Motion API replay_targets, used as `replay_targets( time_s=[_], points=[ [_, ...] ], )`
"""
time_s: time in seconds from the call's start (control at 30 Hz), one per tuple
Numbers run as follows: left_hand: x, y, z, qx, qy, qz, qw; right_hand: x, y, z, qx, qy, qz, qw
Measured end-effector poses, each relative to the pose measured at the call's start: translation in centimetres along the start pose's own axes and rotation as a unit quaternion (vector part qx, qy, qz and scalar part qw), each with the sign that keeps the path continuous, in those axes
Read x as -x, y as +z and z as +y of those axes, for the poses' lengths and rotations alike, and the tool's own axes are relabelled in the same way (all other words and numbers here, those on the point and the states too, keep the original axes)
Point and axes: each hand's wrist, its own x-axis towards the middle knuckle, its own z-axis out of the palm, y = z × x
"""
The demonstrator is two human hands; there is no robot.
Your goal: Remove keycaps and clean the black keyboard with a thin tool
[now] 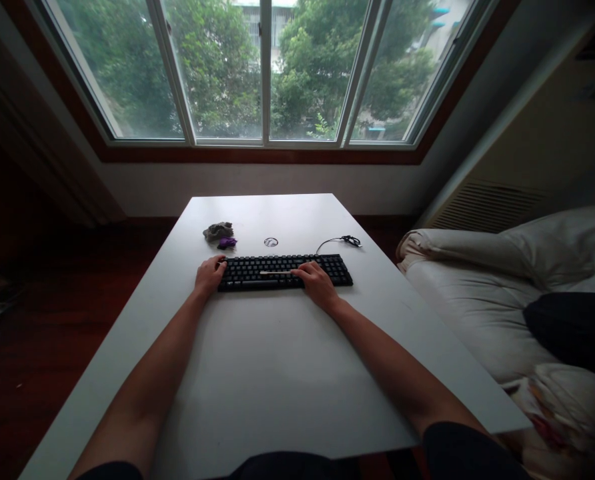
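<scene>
A black keyboard [257, 283] lies on the white table [257, 360], its long side facing me. My left hand [210, 275] is closed around the keyboard's left end, with the fingertips on its edge. Over the right half of the keys, my right hand [318, 283] pinches a thin pale cotton swab [276, 272]. The swab points left across the middle keys. Whether its tip touches them I cannot tell.
Behind the keyboard lie a crumpled grey cloth [218, 231], a small purple item [227, 243], a round object [271, 242] and a bundled black cable [350, 241]. A pale sofa [457, 280] stands right of the table. Ahead is a window [217, 73].
</scene>
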Motion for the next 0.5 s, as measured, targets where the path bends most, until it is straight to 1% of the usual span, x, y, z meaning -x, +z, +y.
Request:
replay_targets(
  time_s=[0.2,0.5],
  points=[
    [0.00,0.02,-0.17,0.005,-0.002,-0.003,1.000,0.14,-0.17,0.72,0.004,0.028,0.011,1.000],
    [-0.04,-0.03,0.01,-0.005,0.000,-0.003,1.000,0.11,-0.05,0.48,0.002,0.014,0.011,1.000]
  ],
)
